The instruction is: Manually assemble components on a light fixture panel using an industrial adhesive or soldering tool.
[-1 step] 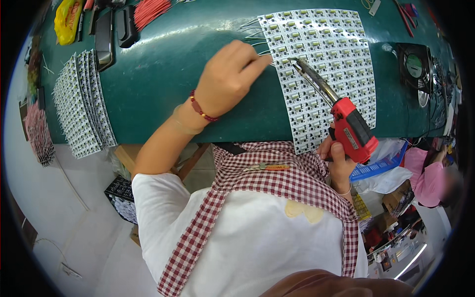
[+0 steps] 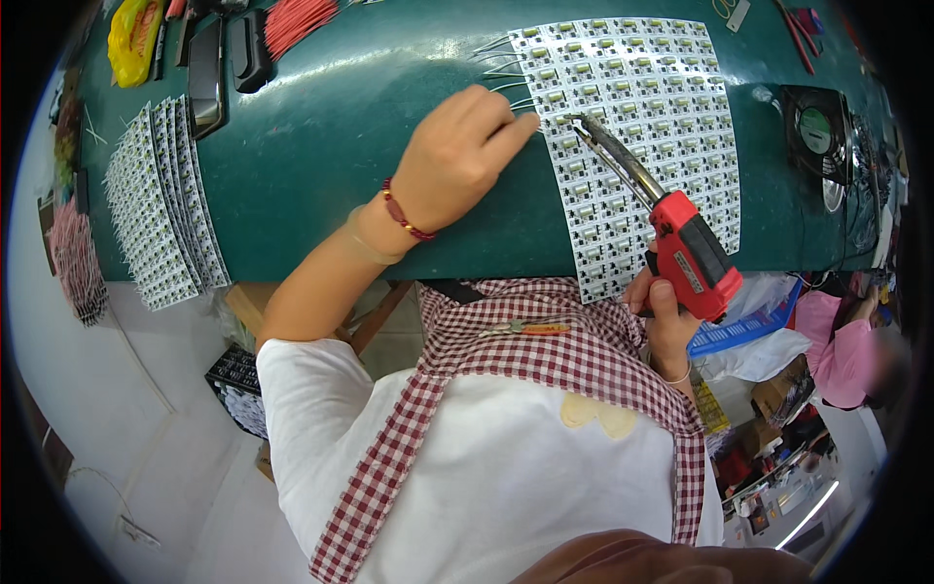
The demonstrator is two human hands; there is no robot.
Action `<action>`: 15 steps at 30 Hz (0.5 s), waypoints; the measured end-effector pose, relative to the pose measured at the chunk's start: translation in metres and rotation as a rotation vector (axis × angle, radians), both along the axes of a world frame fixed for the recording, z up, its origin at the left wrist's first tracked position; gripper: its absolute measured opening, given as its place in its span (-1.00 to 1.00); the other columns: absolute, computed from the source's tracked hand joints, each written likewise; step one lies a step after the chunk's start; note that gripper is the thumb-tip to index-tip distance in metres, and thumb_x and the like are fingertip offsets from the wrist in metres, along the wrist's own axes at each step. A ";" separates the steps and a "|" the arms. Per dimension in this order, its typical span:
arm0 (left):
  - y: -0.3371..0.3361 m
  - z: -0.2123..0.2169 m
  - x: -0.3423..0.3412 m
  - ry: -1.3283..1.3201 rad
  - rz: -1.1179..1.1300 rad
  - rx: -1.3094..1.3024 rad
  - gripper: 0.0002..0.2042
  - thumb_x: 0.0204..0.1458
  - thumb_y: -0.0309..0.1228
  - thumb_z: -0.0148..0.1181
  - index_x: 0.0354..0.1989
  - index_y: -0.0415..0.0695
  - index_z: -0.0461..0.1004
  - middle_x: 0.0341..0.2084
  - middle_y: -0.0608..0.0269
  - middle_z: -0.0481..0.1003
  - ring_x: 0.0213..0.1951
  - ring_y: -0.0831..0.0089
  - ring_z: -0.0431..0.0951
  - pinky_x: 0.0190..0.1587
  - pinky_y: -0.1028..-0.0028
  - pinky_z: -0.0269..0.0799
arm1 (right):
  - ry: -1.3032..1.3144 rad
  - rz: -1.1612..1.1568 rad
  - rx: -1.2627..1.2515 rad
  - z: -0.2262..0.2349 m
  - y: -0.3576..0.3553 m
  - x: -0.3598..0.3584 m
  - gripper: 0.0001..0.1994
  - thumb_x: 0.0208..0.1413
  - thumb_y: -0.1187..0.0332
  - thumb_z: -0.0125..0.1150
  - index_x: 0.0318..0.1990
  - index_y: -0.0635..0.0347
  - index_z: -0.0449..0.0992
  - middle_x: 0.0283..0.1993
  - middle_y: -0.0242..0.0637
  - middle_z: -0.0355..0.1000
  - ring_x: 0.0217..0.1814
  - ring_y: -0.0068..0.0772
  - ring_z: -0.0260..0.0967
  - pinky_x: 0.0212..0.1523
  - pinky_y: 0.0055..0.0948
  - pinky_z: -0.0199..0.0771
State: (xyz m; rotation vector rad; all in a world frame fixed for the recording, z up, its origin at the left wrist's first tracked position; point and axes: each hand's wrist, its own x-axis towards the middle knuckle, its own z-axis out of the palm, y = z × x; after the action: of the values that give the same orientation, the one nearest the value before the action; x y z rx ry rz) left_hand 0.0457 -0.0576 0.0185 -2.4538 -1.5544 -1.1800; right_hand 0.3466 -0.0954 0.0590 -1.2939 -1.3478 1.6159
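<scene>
A large white panel of small circuit boards (image 2: 671,146) lies on the green table, overhanging its near edge. My right hand (image 2: 666,326) is wrapped round a red and black soldering gun (image 2: 693,255). Its long metal tip touches or hovers just over the panel near the left edge. Beside that edge, my left hand (image 2: 462,146) is closed in a pinch, thumb and forefinger close to the tip. What looks like a thin wire is between its fingertips, mostly hidden by them. Several thin pale wires (image 2: 501,66) stick out from the panel's left edge farther up.
Stacked panels (image 2: 161,209) overhang the table (image 2: 370,78) at left. A phone-like dark slab (image 2: 206,78), a black case (image 2: 249,51), red wires (image 2: 295,24) and a yellow bag (image 2: 133,44) lie far left. A black fan (image 2: 815,131) stands right. A person in pink (image 2: 842,350) is at right.
My left hand has shifted very slightly right and nearer to me. The soldering gun and the panel stay practically where they were.
</scene>
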 end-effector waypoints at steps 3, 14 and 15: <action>0.000 -0.011 0.008 0.019 -0.022 -0.035 -0.76 -0.25 -0.67 0.24 -0.31 -0.22 0.55 -0.53 0.23 0.36 -0.45 0.31 0.43 -0.42 0.39 0.38 | -0.028 0.031 -0.015 -0.003 -0.001 0.003 -0.48 0.21 0.15 0.21 0.14 0.41 0.31 -0.60 -0.29 0.33 -0.62 -0.52 0.25 -0.49 -0.47 0.38; -0.001 -0.015 0.013 0.004 -0.026 -0.026 -0.80 -0.22 -0.65 0.26 -0.35 -0.25 0.52 -0.51 0.20 0.34 -0.45 0.28 0.41 -0.39 0.37 0.37 | -0.151 0.114 0.058 -0.008 -0.005 0.009 -0.67 0.27 0.26 0.12 -0.03 0.41 0.40 -0.58 -0.28 0.35 -0.57 -0.51 0.27 -0.51 -0.50 0.29; -0.001 -0.015 0.013 0.002 -0.030 -0.035 -0.80 -0.22 -0.65 0.26 -0.35 -0.26 0.52 -0.51 0.20 0.34 -0.45 0.28 0.41 -0.38 0.37 0.37 | -0.164 0.141 0.023 -0.009 -0.004 0.014 -0.77 0.23 0.32 0.18 -0.12 0.33 0.46 -0.47 -0.34 0.41 -0.46 -0.55 0.33 -0.41 -0.49 0.35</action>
State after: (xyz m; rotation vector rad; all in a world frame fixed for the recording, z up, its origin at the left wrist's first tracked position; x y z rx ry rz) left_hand 0.0587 -0.0589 0.0040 -2.5079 -1.5560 -1.1647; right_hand 0.3605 -0.0995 0.0499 -1.3691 -1.5842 1.6099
